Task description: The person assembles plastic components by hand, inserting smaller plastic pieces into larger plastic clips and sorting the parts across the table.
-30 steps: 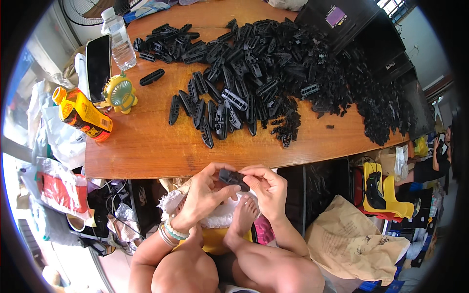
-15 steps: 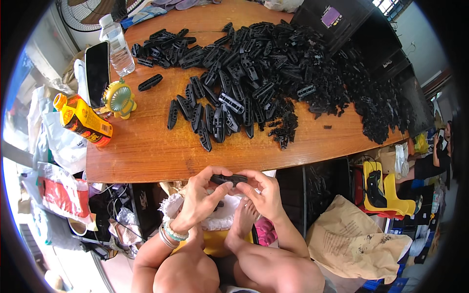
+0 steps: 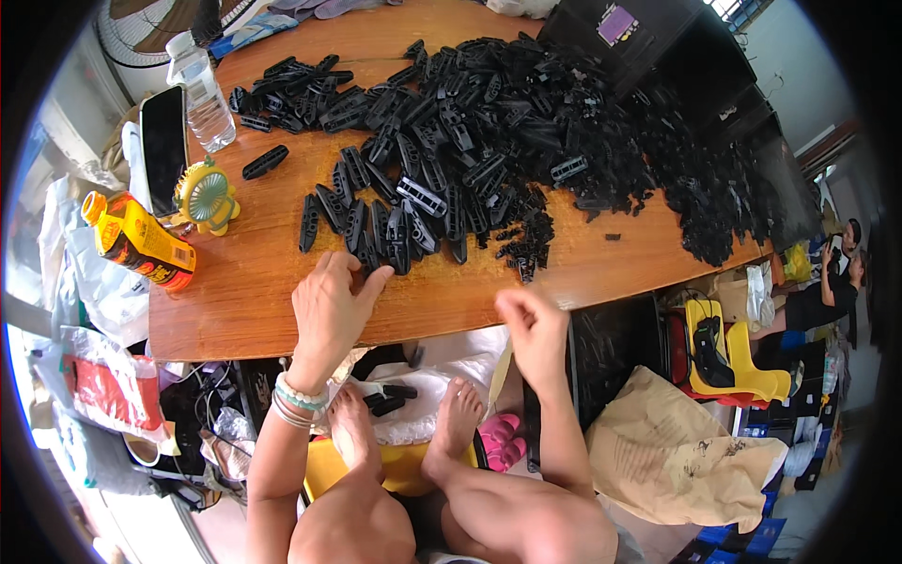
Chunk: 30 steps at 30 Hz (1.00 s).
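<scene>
Yellow drink bottle [image 3: 150, 246] at left of desk [image 3: 235, 324]
Left hand [image 3: 331, 303] at near edge of long black pieces [image 3: 432, 169], thumb and fingers apart, touch hard to tell
Pieces heaped on desk, few more on white cloth [image 3: 481, 357] below; probably light, stiff, bit slippery; best pinched by long sides
Right hand [image 3: 537, 331] well apart, by desk's front edge, fingers curled, cannot tell if holding anything
</scene>
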Available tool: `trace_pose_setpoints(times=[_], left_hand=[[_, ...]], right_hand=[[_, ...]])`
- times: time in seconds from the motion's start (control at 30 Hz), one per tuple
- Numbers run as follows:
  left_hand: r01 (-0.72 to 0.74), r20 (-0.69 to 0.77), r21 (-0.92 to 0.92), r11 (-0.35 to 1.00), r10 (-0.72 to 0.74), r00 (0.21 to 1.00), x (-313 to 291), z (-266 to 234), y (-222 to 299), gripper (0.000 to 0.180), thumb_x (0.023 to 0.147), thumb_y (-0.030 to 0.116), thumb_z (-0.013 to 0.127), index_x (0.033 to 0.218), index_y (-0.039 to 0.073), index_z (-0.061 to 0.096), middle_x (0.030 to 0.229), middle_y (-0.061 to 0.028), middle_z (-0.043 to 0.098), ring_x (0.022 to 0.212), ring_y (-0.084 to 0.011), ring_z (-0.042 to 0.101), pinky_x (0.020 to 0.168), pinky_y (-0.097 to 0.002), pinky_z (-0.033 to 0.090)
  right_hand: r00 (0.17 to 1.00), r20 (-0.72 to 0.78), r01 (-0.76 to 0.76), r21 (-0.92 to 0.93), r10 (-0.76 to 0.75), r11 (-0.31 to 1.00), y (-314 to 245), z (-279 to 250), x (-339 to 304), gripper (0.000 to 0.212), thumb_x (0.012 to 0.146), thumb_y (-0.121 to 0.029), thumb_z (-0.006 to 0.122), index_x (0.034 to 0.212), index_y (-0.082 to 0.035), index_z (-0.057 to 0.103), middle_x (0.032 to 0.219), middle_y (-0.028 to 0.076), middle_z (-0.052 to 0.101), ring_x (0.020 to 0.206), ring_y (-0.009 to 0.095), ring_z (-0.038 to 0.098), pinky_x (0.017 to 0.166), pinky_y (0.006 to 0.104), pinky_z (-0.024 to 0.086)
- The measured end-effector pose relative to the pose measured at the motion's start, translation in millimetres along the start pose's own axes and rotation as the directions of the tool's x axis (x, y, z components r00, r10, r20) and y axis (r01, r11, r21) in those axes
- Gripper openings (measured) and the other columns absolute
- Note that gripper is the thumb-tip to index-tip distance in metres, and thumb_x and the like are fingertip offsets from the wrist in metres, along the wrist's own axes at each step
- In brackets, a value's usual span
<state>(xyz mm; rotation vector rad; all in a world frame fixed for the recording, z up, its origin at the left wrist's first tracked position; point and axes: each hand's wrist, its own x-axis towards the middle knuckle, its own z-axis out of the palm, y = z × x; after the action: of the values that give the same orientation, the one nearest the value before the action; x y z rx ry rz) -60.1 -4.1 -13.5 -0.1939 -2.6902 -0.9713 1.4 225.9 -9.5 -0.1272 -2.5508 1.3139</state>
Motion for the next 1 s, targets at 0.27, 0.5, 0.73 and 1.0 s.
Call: trace_pose_setpoints(times=[0.27,0.5,0.73,1.0], left_hand=[[0.218,0.027,-0.359,0.908,-0.223,0.974,-11,-8,-12,0.016,0.082,0.009,0.066,0.084,-0.003,0.056,0.064,-0.0038,0.057,0.057,-0.007,0.053,0.051,-0.0224,0.041],[0.355,0.239,-0.706,0.613,-0.265,0.934,-28,-13,2,0.032,0.073,0.0,0.071,0.101,-0.002,0.056,0.088,-0.0046,0.062,0.075,-0.0096,0.056,0.068,-0.0218,0.047],[0.18,0.167,-0.664,0.726,-0.09,0.982,-43,-3,13,0.027,0.072,-0.001,0.071,0.097,-0.001,0.059,0.09,-0.0071,0.062,0.082,-0.0099,0.056,0.075,-0.0236,0.046],[0.357,0.341,-0.719,0.597,-0.146,0.929,-50,-2,32,0.025,0.077,-0.006,0.065,0.099,-0.003,0.053,0.086,-0.0075,0.061,0.072,-0.0099,0.061,0.063,-0.0197,0.049]], right_hand=[[0.866,-0.183,0.346,-0.453,-0.465,0.822,46,-16,107,0.013,0.076,0.002,0.063,0.089,-0.002,0.065,0.092,0.01,0.058,0.089,0.029,0.053,0.079,0.0374,0.044],[0.899,-0.07,0.391,-0.315,-0.432,0.865,56,-23,116,0.01,0.074,0.001,0.067,0.083,-0.002,0.063,0.084,0.008,0.058,0.08,0.025,0.053,0.072,0.0326,0.043],[0.991,-0.123,0.015,0.445,0.044,0.896,18,-2,59,0.005,0.085,-0.001,0.061,0.088,0.001,0.059,0.084,0.002,0.054,0.069,0.008,0.051,0.057,0.0213,0.041],[0.99,0.14,-0.076,0.638,-0.018,0.766,-31,34,-5,0.007,0.083,0.005,0.061,0.09,0.005,0.061,0.089,0.004,0.055,0.07,0.006,0.055,0.056,0.018,0.042]])
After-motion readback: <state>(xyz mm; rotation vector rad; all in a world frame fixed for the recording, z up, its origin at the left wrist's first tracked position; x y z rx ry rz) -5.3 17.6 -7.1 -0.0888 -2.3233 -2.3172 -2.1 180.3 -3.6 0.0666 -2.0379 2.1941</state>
